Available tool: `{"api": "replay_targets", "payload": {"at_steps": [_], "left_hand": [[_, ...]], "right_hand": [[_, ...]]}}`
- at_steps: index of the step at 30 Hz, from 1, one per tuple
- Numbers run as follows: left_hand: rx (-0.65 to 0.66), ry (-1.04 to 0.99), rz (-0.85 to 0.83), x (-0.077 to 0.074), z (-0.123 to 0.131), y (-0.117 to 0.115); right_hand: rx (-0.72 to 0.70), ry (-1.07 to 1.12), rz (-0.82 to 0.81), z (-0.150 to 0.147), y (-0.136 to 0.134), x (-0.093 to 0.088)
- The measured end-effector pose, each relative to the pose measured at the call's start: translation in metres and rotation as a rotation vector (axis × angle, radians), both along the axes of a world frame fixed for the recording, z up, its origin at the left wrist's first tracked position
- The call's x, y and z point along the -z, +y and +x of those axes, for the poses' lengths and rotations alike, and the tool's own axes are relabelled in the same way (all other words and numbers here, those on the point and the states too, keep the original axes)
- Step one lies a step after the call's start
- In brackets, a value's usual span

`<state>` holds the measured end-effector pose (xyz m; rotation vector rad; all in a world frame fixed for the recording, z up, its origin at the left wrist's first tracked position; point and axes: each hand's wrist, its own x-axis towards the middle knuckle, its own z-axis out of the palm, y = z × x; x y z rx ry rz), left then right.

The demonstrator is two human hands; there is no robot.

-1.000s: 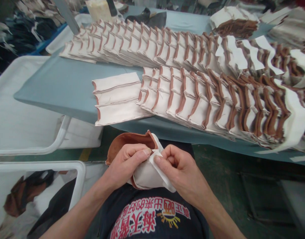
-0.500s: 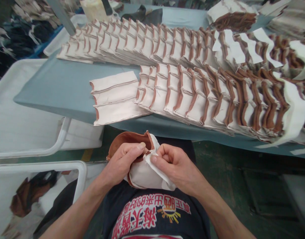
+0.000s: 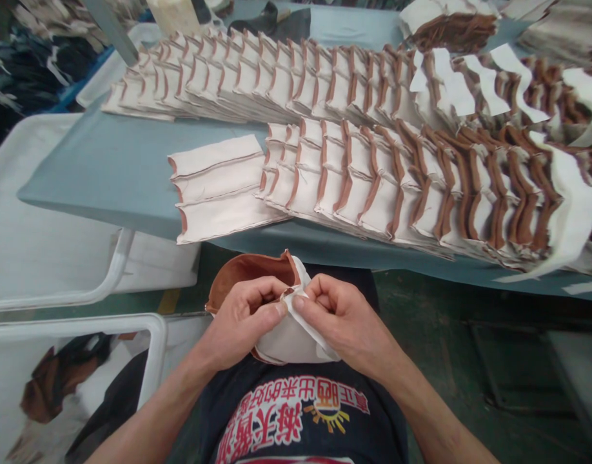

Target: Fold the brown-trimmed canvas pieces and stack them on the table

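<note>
Close to my body is a sewn piece with a whitish outside and a brown, leather-like inside; its brown end gapes open at the upper left. My left hand pinches its edge, thumb pressed against the fingers. Just beside it, fingertips nearly touching, my right hand grips a folded white part of the same piece at the seam. A small dark bit of the brown side shows between the two thumbs. My fingers cover the rest of the gripped edge.
Ahead stands a table with a blue-grey cover. Overlapping rows of similar white-and-brown pieces lie on it, and a flat piece lies at the near row's left end. White bins stand at left; one holds brown and black scraps.
My left thumb has come down onto the edge, and its fingers have curled in closer to my right hand. The view has shifted slightly.
</note>
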<state>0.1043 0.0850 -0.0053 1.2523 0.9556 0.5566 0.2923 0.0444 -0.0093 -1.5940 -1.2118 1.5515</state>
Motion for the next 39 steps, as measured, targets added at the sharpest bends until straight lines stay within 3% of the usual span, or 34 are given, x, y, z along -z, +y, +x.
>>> {"api": "replay_targets", "payload": {"at_steps": [6,11,18,26,34,39], "left_hand": [[-0.113,0.074,0.030,0.004,0.006,-0.004],[-0.161,0.154,0.164,-0.003,0.010,-0.007],[-0.112,0.200,0.294,-0.009,0.007,-0.010],[-0.144,0.200,0.317,-0.008,0.010,-0.010],[-0.124,0.199,0.330,-0.009,0.011,-0.012],[-0.120,0.248,0.492,-0.010,0.015,-0.014]], "right_hand": [[0.018,0.025,0.012,-0.004,-0.001,0.006],[0.057,0.094,-0.023,-0.009,-0.003,0.005],[0.028,0.168,0.008,-0.005,-0.001,0.005],[0.140,0.188,0.015,-0.013,-0.008,0.007],[0.109,0.252,-0.035,-0.009,-0.007,0.011],[0.102,0.239,-0.070,-0.009,-0.005,0.011]]}}
